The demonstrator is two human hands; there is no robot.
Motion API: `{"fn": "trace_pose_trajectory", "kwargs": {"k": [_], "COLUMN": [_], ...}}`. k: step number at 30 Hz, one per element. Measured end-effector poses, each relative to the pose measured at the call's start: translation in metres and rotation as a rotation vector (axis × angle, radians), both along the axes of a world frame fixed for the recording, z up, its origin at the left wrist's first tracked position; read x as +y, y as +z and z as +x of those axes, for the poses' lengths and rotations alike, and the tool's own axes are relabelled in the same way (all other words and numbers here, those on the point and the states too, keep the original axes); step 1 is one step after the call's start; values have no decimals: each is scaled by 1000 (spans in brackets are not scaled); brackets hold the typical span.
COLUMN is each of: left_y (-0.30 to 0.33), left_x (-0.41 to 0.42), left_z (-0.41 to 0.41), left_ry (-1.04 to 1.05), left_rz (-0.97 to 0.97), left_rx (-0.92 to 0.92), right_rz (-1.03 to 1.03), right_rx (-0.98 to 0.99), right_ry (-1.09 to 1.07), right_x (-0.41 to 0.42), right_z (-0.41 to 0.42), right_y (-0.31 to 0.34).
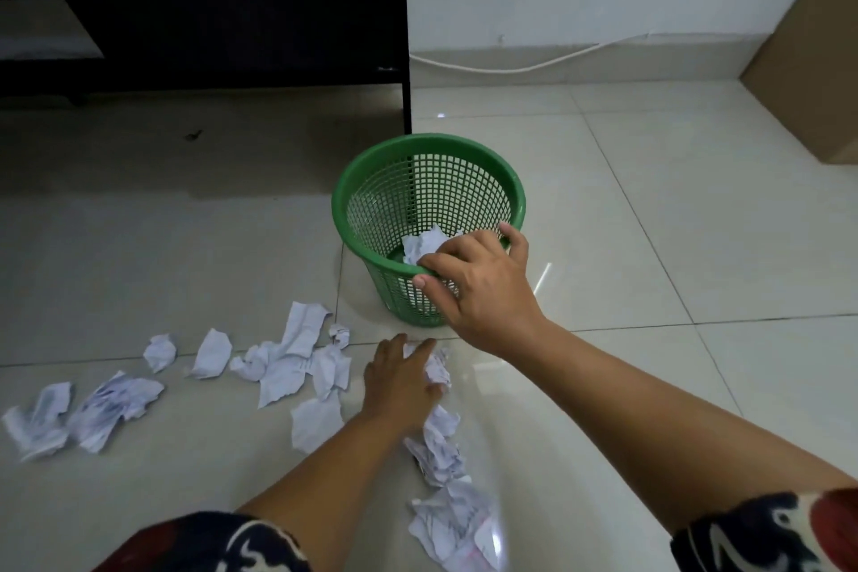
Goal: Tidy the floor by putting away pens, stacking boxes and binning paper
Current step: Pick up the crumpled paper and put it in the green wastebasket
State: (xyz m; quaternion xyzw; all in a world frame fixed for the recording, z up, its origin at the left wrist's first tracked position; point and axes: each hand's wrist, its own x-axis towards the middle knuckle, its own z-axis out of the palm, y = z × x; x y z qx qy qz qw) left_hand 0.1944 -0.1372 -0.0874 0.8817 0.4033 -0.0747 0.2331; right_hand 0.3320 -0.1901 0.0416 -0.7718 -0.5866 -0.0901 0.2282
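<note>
Crumpled papers (107,409) litter the tiled floor (650,223) at near left, my left hand (401,379) presses down with fingers curling around one crumpled sheet (438,369) just before the green mesh bin (429,181), and my right hand (478,281) grips the bin's near rim, a paper ball (425,244) lying inside.

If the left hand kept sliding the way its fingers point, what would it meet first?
The left hand points up and right along the floor; past the crumpled paper under its fingers, probably the green bin's base, though depth is unclear.
</note>
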Motion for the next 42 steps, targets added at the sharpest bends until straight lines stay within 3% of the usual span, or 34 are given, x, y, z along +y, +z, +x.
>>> {"fn": "trace_pose_trajectory", "kwargs": {"k": [4, 8, 12, 18, 21, 24, 27, 29, 31, 33, 36, 38, 40, 42], "left_y": [-13, -22, 0, 99, 152, 174, 168, 164, 166, 162, 139, 113, 83, 57], "left_x": [-3, 0, 8, 50, 69, 75, 84, 89, 89, 86, 68, 46, 21, -8], "left_z": [1, -4, -13, -10, 8, 25, 34, 34, 31, 23, 6, -8, -24, -41], "left_ry": [-102, 5, 360, 687, 623, 376, 163, 127, 134, 176, 422, 588, 507, 200], "left_rz": [125, 109, 48, 443, 481, 380, 273, 161, 77, 130, 266, 277, 173, 93], "left_rx": [131, -213, -501, -977, -1123, -1048, -766, -639, -691, -806, -976, -978, -843, -671], "right_rz": [-4, -4, -24, -62, -63, -80, -74, -69, -64, -79, -117, -129, -147, -159], "right_rx": [22, 20, 22, 17, 10, -13, -27, -30, -37, -41, -27, -25, -22, -19], "right_ry": [-15, -36, -39, -44, -48, -47, -51, -47, -40, -39, -38, -34, -29, -28], "right_x": [-2, 0, 0, 0, 1, 1, 1, 1, 2, 2, 3, 2, 1, 1], "right_z": [2, 3, 1, -2, -3, -3, -3, -1, 1, 0, -1, -2, -1, -2], "right_y": [-3, -5, -5, 0, 1, 2, 2, 2, 1, 4, 7, 8, 9, 10]}}
